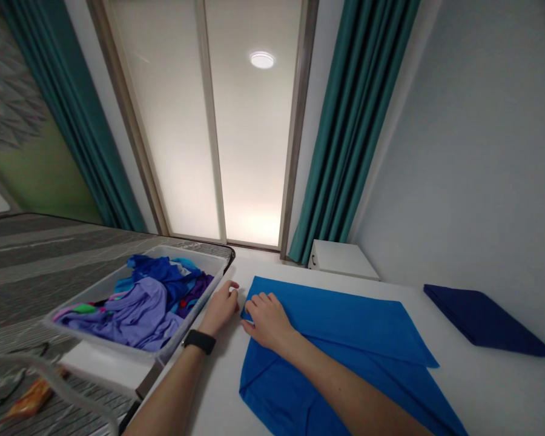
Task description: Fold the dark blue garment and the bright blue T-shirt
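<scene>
A bright blue piece of fabric (pixel 345 309), partly folded with its upper part lying over the lower, is spread on the white table (pixel 218 387). My right hand (pixel 267 316) rests on its upper left part, thumb apart from the fingers, pressing rather than visibly gripping. Just off the fabric's left edge is my left hand (pixel 222 307), with a black watch (pixel 200 341) on the wrist. Its fingers are loosely bent and apart, with nothing seen in them. My right forearm covers part of the fabric's lower half.
Left of the table stands a translucent bin (pixel 163 351) of crumpled clothes, purple and blue. A folded navy cloth (pixel 485 321) lies at the table's right. Behind are a white cabinet (pixel 343 259), green curtains (pixel 352 121) and a sliding door (pixel 254 151). A pale curved tube (pixel 63 390) crosses the lower left.
</scene>
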`<state>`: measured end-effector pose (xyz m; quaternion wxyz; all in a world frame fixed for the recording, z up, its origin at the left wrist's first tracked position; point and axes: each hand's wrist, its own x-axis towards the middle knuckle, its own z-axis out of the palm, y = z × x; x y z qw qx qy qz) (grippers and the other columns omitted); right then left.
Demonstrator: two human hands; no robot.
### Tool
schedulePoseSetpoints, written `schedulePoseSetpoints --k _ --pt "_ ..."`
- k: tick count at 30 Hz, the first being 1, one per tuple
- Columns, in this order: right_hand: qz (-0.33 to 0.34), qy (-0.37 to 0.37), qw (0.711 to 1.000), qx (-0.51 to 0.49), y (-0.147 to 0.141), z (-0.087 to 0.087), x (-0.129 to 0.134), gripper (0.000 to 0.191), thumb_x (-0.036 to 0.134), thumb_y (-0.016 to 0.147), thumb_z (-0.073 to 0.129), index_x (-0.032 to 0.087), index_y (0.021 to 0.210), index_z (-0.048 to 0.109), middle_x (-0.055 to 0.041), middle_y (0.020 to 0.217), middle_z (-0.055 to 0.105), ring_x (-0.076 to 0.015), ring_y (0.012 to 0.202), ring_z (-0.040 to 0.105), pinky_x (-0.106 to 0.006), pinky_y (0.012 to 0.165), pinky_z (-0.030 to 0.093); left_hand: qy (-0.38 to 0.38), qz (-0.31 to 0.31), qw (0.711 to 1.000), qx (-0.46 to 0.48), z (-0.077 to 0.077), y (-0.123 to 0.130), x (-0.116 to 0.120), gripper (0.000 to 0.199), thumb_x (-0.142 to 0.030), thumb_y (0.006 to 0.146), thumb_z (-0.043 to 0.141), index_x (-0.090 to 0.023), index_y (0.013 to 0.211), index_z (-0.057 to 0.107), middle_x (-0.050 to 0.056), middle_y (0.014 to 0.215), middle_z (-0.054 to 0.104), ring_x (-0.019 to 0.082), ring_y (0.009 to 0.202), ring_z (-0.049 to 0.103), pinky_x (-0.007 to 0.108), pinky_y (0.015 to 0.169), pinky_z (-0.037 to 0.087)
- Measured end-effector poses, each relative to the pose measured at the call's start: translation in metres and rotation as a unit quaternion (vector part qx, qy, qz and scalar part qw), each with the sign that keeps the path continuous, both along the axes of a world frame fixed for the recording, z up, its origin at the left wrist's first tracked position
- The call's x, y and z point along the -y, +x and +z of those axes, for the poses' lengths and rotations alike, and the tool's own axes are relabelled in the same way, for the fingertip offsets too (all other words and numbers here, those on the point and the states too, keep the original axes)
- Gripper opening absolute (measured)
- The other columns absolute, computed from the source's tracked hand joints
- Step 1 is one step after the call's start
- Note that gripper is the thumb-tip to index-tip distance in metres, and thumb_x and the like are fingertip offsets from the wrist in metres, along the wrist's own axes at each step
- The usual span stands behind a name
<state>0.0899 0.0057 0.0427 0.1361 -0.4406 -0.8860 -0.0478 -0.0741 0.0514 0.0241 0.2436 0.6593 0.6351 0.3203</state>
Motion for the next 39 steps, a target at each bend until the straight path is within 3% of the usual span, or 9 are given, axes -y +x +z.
schedulePoseSetpoints --k 6,14,20,25,33,35,39 --pt "-0.032 0.004 0.999 0.025 -0.017 -0.011 -0.001 0.026 0.036 0.090 0.058 0.017 0.108 0.059 -0.0109 0.105 0.063 -0.0269 0.100 0.052 -0.041 0.083 0.041 0.013 0.032 0.999 -0.004 0.005 0.003 0.002 0.025 -0.023 0.088 0.041 -0.016 0.104 0.059 0.000 0.059 0.063 0.019 0.064 0.063 0.028 0.063 0.041" --pt "-0.055 0.023 0.997 0.038 -0.023 -0.018 -0.005 0.017 0.015 0.093 0.046 0.016 0.097 0.062 -0.0105 0.097 0.065 -0.0242 0.094 0.056 -0.037 0.076 0.042 0.037 0.049 0.997 0.057 0.000 0.001 -0.003 0.024 -0.024 0.085 0.042 -0.017 0.102 0.058 -0.002 0.058 0.061 0.018 0.057 0.060 0.027 0.057 0.038" --pt "-0.123 -0.028 0.989 -0.074 0.000 0.009 -0.023 0.015 0.026 0.095 0.046 0.021 0.093 0.061 -0.0040 0.096 0.068 -0.0187 0.089 0.061 -0.029 0.073 0.040 0.073 -0.003 0.996 0.055 -0.010 0.003 -0.004 0.026 -0.021 0.087 0.040 -0.018 0.105 0.058 -0.002 0.062 0.062 0.017 0.060 0.059 0.026 0.060 0.039" --pt "-0.167 -0.047 0.975 -0.141 0.033 0.036 -0.051 0.021 0.027 0.097 0.041 0.022 0.092 0.060 -0.0028 0.096 0.069 -0.0179 0.087 0.062 -0.027 0.069 0.037 0.074 -0.012 0.995 -0.062 -0.021 0.013 -0.010 0.025 -0.019 0.088 0.046 -0.019 0.109 0.060 -0.001 0.071 0.064 0.016 0.068 0.061 0.025 0.065 0.038" --pt "-0.166 -0.052 0.974 -0.146 0.059 0.063 -0.080 0.023 0.027 0.098 0.039 0.022 0.098 0.061 -0.0053 0.099 0.070 -0.0199 0.091 0.061 -0.027 0.071 0.037 0.110 -0.053 0.984 -0.128 -0.025 0.023 -0.059 0.048 -0.026 0.083 0.061 -0.019 0.131 0.055 0.011 0.113 0.063 0.025 0.103 0.057 0.034 0.086 0.042" --pt "-0.161 -0.045 0.975 -0.145 0.060 0.067 -0.084 0.023 0.027 0.098 0.039 0.022 0.098 0.061 -0.0052 0.099 0.070 -0.0199 0.092 0.062 -0.027 0.072 0.037 0.112 -0.075 0.982 -0.129 -0.025 0.025 -0.070 0.049 -0.026 0.082 0.063 -0.023 0.131 0.056 0.009 0.113 0.064 0.025 0.105 0.056 0.036 0.089 0.041" --pt "-0.154 -0.034 0.977 -0.142 0.062 0.069 -0.086 0.021 0.027 0.099 0.040 0.022 0.098 0.061 -0.0044 0.098 0.070 -0.0195 0.091 0.063 -0.027 0.071 0.037 0.114 -0.108 0.980 -0.125 -0.028 0.028 -0.087 0.029 -0.023 0.083 0.060 -0.024 0.110 0.069 0.006 0.100 0.067 0.024 0.098 0.057 0.033 0.084 0.042"
